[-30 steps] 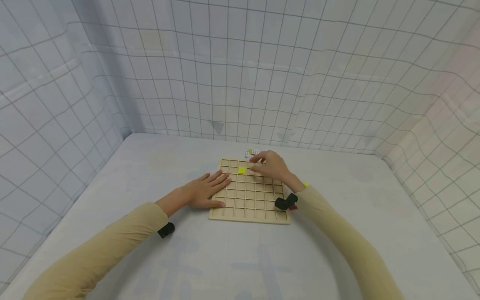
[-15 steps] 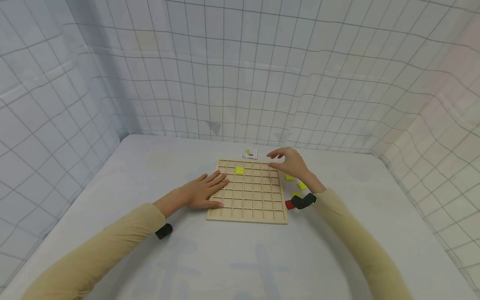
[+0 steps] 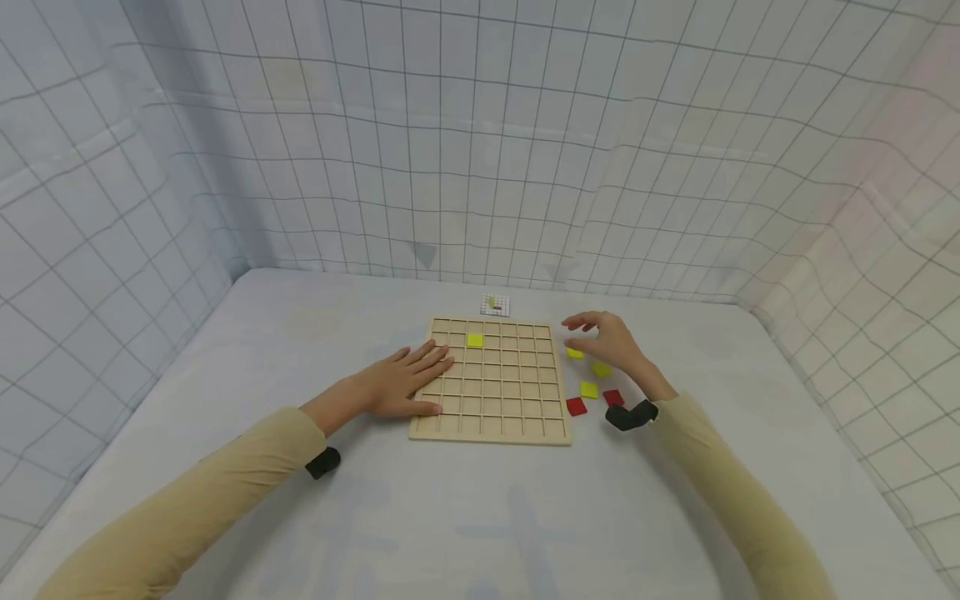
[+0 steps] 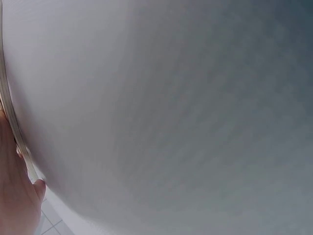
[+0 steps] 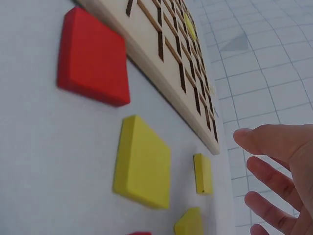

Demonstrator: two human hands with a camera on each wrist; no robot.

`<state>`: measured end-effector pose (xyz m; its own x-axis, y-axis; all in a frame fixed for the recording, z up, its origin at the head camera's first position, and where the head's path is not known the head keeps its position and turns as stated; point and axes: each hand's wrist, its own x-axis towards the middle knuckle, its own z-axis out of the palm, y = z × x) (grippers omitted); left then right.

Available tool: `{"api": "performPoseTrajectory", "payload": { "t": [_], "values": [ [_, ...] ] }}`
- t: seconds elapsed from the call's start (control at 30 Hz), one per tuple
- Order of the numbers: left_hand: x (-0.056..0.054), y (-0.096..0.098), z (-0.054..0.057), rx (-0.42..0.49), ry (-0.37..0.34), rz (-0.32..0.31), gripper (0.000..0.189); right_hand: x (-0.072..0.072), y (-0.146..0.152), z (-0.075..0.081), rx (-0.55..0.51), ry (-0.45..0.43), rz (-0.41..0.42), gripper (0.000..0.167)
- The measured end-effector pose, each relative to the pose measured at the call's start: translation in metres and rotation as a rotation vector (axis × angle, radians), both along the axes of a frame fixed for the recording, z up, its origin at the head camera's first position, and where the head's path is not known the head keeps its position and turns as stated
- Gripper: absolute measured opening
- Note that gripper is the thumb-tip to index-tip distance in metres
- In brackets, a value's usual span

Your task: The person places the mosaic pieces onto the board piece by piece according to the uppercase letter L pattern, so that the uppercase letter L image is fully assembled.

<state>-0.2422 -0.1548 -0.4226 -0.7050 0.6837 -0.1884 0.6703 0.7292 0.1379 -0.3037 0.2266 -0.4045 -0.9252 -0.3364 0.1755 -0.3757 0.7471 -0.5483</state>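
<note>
A pale wooden grid board (image 3: 502,400) lies on the white table. My left hand (image 3: 401,385) rests flat on its left edge with the fingers spread. One yellow tile (image 3: 475,340) sits in a cell of an upper row. My right hand (image 3: 609,340) hovers beyond the board's right edge, thumb and fingers apart, holding nothing. Just below its fingertips is a loose yellow tile (image 3: 574,353). In the right wrist view, a red tile (image 5: 93,56) and another yellow tile (image 5: 143,164) lie beside the board, and the right hand (image 5: 281,181) shows at the right.
A small printed grid card (image 3: 495,305) with coloured cells lies behind the board. A second red tile (image 3: 613,397) is near the right wrist's black camera (image 3: 632,415). Grid-lined white cloth walls (image 3: 525,150) surround the table at the back and sides.
My right hand has moved right, from over the board near the yellow tile to above the loose tiles, which have come into view. My left hand stays on the board.
</note>
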Motion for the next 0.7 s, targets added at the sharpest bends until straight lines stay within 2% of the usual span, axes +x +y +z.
{"api": "performPoseTrajectory", "payload": {
  "t": [0.1, 0.27, 0.7],
  "values": [
    [-0.001, 0.000, -0.001, -0.006, 0.002, -0.002, 0.083, 0.001, 0.008, -0.005, -0.005, -0.049, -0.025, 0.034],
    [0.000, 0.002, 0.002, -0.007, -0.015, -0.009, 0.084, 0.001, 0.020, -0.013, 0.002, -0.079, -0.030, 0.036],
    [0.004, 0.003, 0.010, -0.019, -0.014, -0.004, 0.083, 0.002, 0.027, -0.018, 0.045, -0.115, 0.022, 0.033]
  ]
}}
